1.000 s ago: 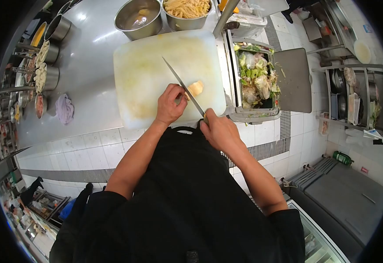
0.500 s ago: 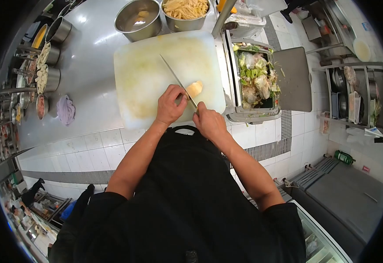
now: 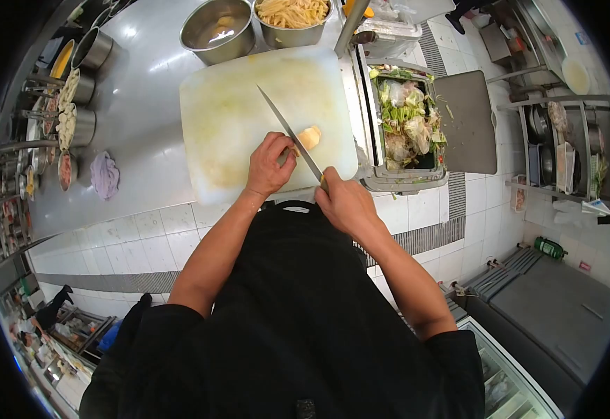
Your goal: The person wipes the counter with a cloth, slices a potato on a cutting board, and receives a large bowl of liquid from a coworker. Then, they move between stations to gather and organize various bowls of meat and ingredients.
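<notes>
My right hand [image 3: 345, 202] is closed around the handle of a long kitchen knife [image 3: 282, 120]. The blade slants up and left across a white cutting board [image 3: 231, 91], its tip toward the board's middle. My left hand [image 3: 272, 165] has its fingers curled against the left side of the blade, over a peeled potato that they mostly hide; only a pale edge shows beside the steel. Just right of the blade lie pale yellow potato slices [image 3: 310, 137], lapped together on the board.
Behind the board stand a metal bowl of water [image 3: 196, 43] with pale pieces in it and a metal bowl [image 3: 292, 36] heaped with yellow strips. Right of the board is a bin [image 3: 406, 183] of vegetable scraps. A purple cloth [image 3: 104, 175] lies on the steel counter [image 3: 134, 119] at left.
My right hand has shifted slightly right and down, drawing the knife back a little. My left hand stays nearly in place, and the slices lie as before.
</notes>
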`<state>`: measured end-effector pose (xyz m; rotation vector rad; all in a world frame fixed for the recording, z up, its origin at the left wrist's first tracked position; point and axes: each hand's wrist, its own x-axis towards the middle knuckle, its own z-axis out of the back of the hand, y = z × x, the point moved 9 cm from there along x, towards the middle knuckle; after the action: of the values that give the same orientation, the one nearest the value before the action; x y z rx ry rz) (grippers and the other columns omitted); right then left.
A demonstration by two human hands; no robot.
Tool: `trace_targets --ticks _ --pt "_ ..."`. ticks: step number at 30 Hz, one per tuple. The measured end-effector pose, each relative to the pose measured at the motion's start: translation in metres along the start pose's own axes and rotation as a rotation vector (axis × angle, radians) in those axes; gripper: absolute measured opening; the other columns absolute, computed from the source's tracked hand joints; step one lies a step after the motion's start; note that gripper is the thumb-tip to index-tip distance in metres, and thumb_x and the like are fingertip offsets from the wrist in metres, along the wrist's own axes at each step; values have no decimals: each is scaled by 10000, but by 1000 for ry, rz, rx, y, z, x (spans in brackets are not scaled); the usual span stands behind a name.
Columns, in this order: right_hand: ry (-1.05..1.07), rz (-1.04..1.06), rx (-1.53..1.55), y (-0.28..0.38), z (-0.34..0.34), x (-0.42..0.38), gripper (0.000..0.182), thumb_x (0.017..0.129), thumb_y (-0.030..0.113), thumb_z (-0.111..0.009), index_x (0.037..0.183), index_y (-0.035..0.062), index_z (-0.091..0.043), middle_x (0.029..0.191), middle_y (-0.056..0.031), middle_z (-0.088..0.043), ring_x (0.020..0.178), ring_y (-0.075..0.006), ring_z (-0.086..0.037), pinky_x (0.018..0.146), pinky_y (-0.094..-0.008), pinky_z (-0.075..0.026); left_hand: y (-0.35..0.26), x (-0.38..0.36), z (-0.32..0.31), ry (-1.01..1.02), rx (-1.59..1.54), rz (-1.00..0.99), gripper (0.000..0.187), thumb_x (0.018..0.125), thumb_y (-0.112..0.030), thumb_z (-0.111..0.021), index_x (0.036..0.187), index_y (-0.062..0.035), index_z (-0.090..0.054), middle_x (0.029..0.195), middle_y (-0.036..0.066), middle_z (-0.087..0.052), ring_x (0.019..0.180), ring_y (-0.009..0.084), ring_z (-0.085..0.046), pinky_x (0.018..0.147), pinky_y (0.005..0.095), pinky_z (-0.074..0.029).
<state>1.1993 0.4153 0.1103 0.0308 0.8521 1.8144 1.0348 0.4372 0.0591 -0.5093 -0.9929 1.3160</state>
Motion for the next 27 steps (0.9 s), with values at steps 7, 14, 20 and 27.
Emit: trace_targets --ticks 7,14,20,27 --pt "52 -4 -57 0 9 -25 227 944 206 -562 959 -9 -489 683 -260 -645 677 -482 -641 655 -577 -499 1 0 0 1 -13 16 186 801 -40 -668 981 -56 -621 970 104 -611 796 281 -666 690 367 -545" --pt "55 -22 -27 1 2 -22 241 950 207 -564 943 -17 -477 691 -266 -644 675 -480 -641 653 -570 -503 5 -1 -2 -2 -11 34 174 805 -46 -675 972 -65 -625 980 86 -624 791 269 -674 694 365 -556" --pt "7 -6 -13 -8 -19 -1 241 945 213 -568 949 -9 -475 702 -275 -646 686 -495 -638 663 -585 -497 3 0 0 6 -30 49 157 814 -58 -668 965 -65 -627 971 85 -625 808 269 -670 701 360 -554" --pt "-67 30 19 -16 -27 31 233 947 214 -554 957 -5 -477 700 -279 -643 687 -506 -633 657 -594 -490 -1 4 1 -5 -28 31 152 819 -56 -659 968 -65 -628 964 87 -624 808 273 -666 698 358 -550"
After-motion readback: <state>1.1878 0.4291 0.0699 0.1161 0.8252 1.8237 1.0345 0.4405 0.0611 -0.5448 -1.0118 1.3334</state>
